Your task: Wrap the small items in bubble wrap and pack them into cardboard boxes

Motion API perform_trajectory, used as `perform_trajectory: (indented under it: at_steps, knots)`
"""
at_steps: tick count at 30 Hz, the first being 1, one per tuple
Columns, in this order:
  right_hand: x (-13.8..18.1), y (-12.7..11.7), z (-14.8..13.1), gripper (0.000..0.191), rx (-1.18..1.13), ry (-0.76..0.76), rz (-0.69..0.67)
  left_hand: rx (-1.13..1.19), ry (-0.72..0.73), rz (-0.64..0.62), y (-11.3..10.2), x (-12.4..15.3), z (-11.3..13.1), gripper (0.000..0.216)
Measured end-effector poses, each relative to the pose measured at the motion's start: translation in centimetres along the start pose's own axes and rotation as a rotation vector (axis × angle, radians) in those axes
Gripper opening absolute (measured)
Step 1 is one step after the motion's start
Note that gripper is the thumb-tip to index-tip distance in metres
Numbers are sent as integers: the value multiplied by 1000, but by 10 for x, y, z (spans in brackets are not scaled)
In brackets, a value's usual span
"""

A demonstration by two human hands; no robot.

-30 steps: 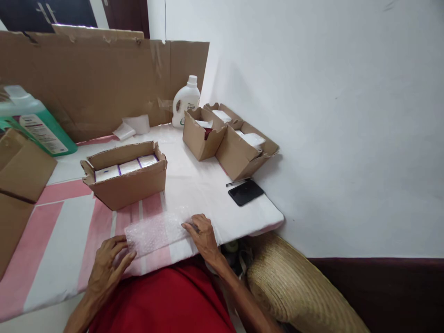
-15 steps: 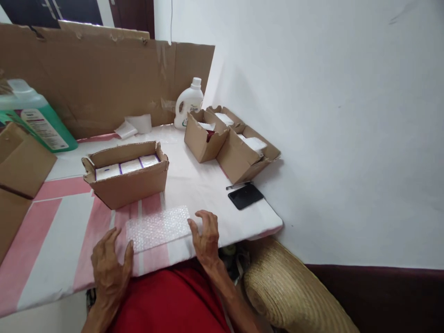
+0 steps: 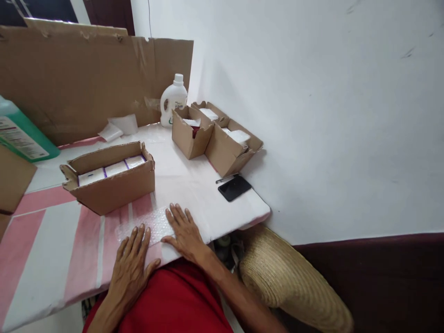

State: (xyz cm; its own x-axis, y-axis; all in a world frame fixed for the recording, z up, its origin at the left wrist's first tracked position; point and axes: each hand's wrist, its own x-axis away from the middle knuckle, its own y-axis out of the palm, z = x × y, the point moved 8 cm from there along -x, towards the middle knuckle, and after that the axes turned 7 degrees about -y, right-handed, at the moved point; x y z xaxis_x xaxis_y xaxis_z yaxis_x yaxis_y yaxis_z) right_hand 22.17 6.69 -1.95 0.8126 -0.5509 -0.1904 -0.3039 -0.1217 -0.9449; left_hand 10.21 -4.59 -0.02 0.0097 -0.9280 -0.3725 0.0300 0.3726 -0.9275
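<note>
A clear sheet of bubble wrap point(image 3: 156, 225) lies flat near the front edge of the table. My left hand point(image 3: 133, 256) rests with spread fingers over its left end, fingertips on the wrap. On its right end lies my right hand point(image 3: 183, 231), fingers stretched out and flat. Neither hand grips anything. Just beyond the wrap stands an open cardboard box point(image 3: 118, 192) holding white packs with purple edges point(image 3: 116, 169).
A black phone point(image 3: 234, 188) and a pen point(image 3: 227, 178) lie to the right. Behind them are cardboard boxes point(image 3: 225, 150) with white items and a white jug point(image 3: 174, 99). A green jug point(image 3: 29, 134) stands left, plastic pieces point(image 3: 121, 126) at the back, a straw hat point(image 3: 287, 277) below.
Both hands have come over the bubble wrap from its sides, their fingers now flatter and resting on it. The view has swung slightly to the right.
</note>
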Motion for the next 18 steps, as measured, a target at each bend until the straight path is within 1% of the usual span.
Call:
perform_trajectory:
  at_steps: [2, 4, 6, 8, 10, 12, 15, 17, 18]
  knots:
    - [4, -1, 15, 90, 23, 18, -28, 15, 7, -13, -4, -2, -4, 71]
    - [3, -2, 21, 92, 28, -22, -41, 42, 15, -17, -8, -3, -8, 64]
    - [-3, -4, 27, 90, 34, -76, -49, 76, 26, -24, -10, -4, -8, 57]
    - [-13, -6, 37, 85, 42, -131, -58, 106, 44, -59, -9, -4, -3, 55]
    - [-25, -12, 50, 82, 44, -180, -52, 123, 68, -92, -5, -5, 7, 59]
    - [-37, -21, 65, 83, 39, -204, -22, 125, 95, -101, -1, -6, 17, 67]
    - [-46, -39, 79, 79, 22, -181, 68, 107, 116, -104, 2, -9, 23, 73]
    - [-41, -52, 76, 75, -5, -154, 156, 102, 133, -99, -1, -11, 22, 74]
    - [-35, -57, 69, 73, -20, -148, 191, 105, 148, -90, -4, -11, 22, 75]
